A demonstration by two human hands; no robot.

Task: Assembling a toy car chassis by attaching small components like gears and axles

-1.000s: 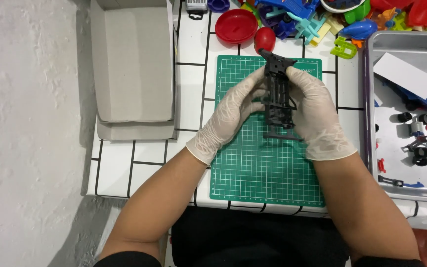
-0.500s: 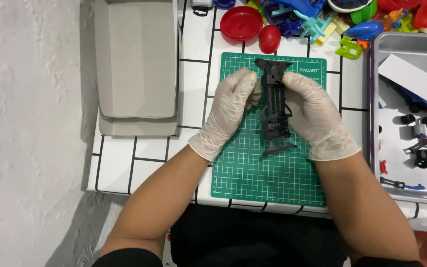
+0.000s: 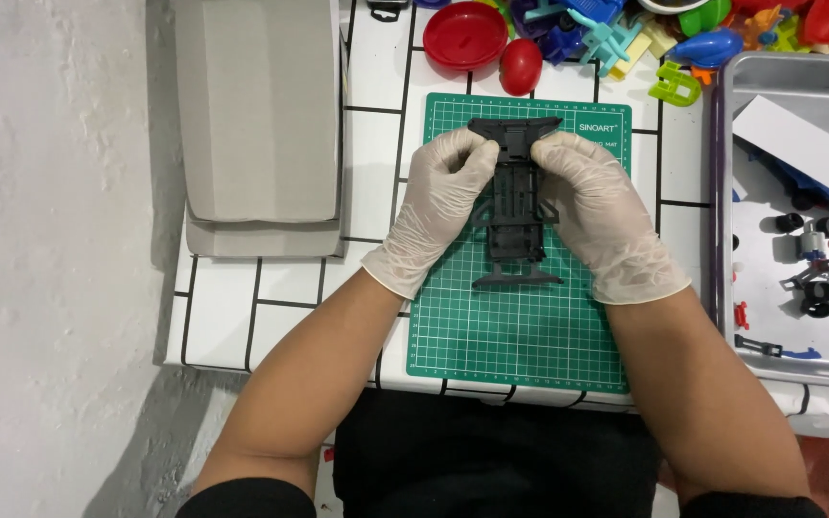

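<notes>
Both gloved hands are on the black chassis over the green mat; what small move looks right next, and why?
Probably lower the black chassis flat onto the green cutting mat. The left hand and right hand both pinch its far end, so neither is free to fetch the small parts lying in the metal tray.

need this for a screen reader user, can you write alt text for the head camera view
Two gloved hands, left hand and right hand, hold a dark toy car chassis over a green cutting mat on a white tiled table. A metal tray of small parts sits right, colourful toys above.
</notes>
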